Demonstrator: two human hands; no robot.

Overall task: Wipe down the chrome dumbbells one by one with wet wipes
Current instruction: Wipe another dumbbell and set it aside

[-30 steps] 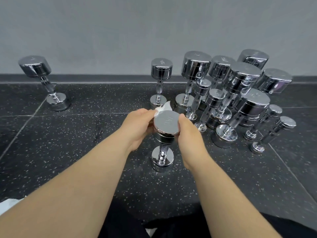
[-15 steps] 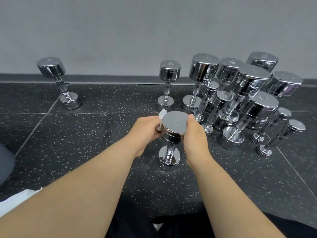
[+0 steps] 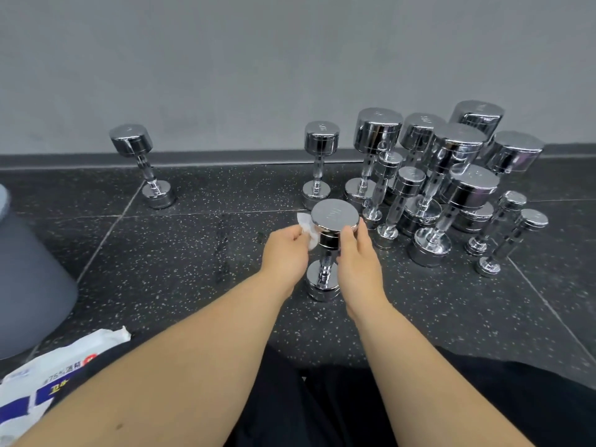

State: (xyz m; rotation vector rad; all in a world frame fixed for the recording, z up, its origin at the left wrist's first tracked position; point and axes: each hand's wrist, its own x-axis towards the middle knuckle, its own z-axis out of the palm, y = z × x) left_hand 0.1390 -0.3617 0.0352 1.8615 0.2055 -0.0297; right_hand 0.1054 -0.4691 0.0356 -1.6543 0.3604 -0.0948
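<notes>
A chrome dumbbell (image 3: 334, 217) stands upright on the dark speckled floor in front of me. My left hand (image 3: 285, 251) pinches a white wet wipe (image 3: 308, 230) against the left side of its top head. My right hand (image 3: 358, 256) grips the right side of that head, thumb near the rim. Several more chrome dumbbells (image 3: 451, 188) stand clustered upright at the right by the wall. One dumbbell (image 3: 319, 162) stands just behind the one I hold, and a lone dumbbell (image 3: 145, 166) stands far left.
A wet wipe pack (image 3: 48, 372) lies on the floor at lower left, partly under my left arm. A grey round bin (image 3: 29, 279) stands at the left edge. The grey wall and its baseboard (image 3: 225, 158) close the back.
The view has shifted left and down, bringing the bin and the wipe pack into sight. My left hand has drawn the wipe slightly down the dumbbell head's left side. My right hand keeps its grip.
</notes>
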